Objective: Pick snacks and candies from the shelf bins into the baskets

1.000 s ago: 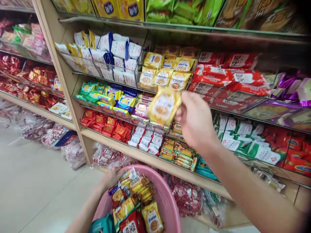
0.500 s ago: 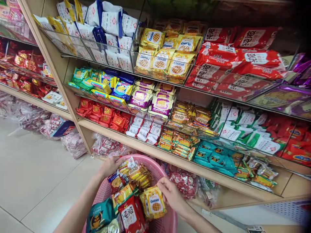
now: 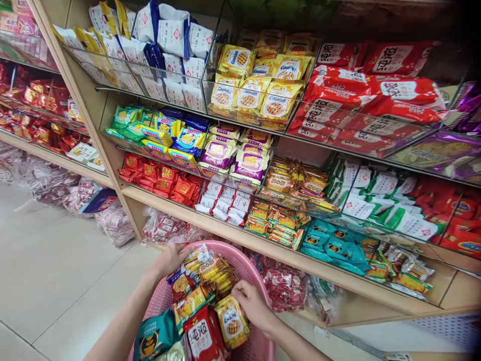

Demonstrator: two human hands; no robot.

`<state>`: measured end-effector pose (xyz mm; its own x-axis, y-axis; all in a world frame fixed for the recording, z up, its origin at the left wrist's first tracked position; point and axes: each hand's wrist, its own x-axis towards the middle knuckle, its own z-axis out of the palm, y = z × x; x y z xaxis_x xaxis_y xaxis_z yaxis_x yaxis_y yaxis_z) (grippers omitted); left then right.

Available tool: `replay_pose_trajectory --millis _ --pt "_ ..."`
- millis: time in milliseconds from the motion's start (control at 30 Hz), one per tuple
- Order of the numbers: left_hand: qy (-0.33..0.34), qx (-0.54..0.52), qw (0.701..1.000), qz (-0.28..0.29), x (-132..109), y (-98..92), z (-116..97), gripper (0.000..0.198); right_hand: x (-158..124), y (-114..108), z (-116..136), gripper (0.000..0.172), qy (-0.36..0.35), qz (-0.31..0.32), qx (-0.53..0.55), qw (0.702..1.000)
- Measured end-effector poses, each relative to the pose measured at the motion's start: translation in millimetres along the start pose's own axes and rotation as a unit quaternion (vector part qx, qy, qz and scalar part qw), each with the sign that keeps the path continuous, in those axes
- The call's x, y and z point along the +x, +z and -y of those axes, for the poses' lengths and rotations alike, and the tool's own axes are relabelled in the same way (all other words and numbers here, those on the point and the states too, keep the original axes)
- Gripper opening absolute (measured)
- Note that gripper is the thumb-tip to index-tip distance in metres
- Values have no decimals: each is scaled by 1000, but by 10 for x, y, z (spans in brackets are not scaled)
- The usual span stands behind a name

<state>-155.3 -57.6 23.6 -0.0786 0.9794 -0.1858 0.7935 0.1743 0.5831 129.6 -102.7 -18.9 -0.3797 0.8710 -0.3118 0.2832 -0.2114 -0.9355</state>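
A pink plastic basket (image 3: 263, 286) holds several packaged snacks. On its far left rim rests my left hand (image 3: 173, 259), its fingers curled over the edge. My right hand (image 3: 251, 303) is inside the basket's right side, fingers pinched at the upper edge of a yellow cookie packet (image 3: 233, 323). Left of that packet lies a large red-and-white packet (image 3: 205, 335). A teal packet (image 3: 153, 335) is at the near left, and yellow-and-green packets (image 3: 193, 302) sit mid-basket. Small brown-gold packets (image 3: 218, 273) are piled at the far side.
Ahead, wooden shelves (image 3: 188, 210) with clear dividers hold sorted snacks, among them cookie packets (image 3: 250, 93), red packets (image 3: 409, 93) and teal packets (image 3: 334, 245). Bagged goods (image 3: 283, 288) sit under the lowest shelf. Tiled floor (image 3: 67, 265) spreads to the left.
My right hand has moved left and slightly down with the cookie packet, which now sits lower beside the red packet. My left hand has stayed on the basket rim.
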Motion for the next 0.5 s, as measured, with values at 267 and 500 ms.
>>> replay_pose_trajectory --millis 267,500 --pt "-7 0 1000 -1 -31 -37 -52 40 -13 23 -38 18 -74 -51 -50 995" --pt "-11 -6 1000 5 -44 -50 -85 40 -233 -86 206 47 -1 -72 -8 997"
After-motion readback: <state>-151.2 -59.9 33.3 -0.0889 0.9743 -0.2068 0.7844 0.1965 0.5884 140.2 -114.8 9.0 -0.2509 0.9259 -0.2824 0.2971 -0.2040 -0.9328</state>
